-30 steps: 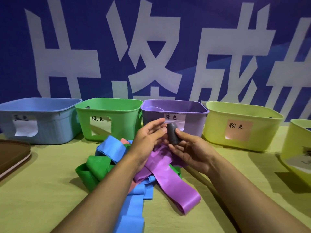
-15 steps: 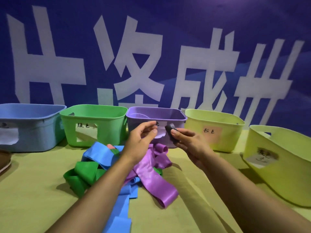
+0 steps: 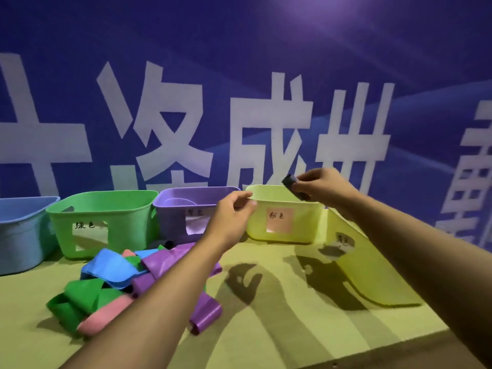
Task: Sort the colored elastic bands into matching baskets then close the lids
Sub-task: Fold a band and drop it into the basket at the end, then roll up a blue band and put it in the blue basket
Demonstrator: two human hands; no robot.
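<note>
In the head view, a rolled dark grey band [image 3: 294,186] is pinched between the thumb and fingers of the right hand [image 3: 323,186], which is raised above the far rim of the yellow-green basket with a pink label [image 3: 308,225]. The left hand [image 3: 233,213] is held lower and to the left of the right one, in front of the gap between the purple basket [image 3: 175,222] and that pink-labelled basket; its fingers are loosely curled with thumb and forefinger nearly meeting, and nothing is seen between them. The dark band is thus well apart from the left hand and gripped by the right hand alone. A heap of bands is spread on the yellow-green table [image 3: 279,328] under the left forearm: a blue band [image 3: 111,267] on top, a green band [image 3: 80,294] at the near left, a pink band [image 3: 103,318] at the near edge of the heap, and a purple band [image 3: 205,312] trailing to the right. Behind the heap a blue basket [image 3: 21,235], a green basket [image 3: 106,217] and the purple basket are lined up, all open at the top. A second yellow-green basket [image 3: 372,267] is seen at the right, partly covered by the right forearm. A blue banner [image 3: 239,75] with large white characters is hung behind the row.
</note>
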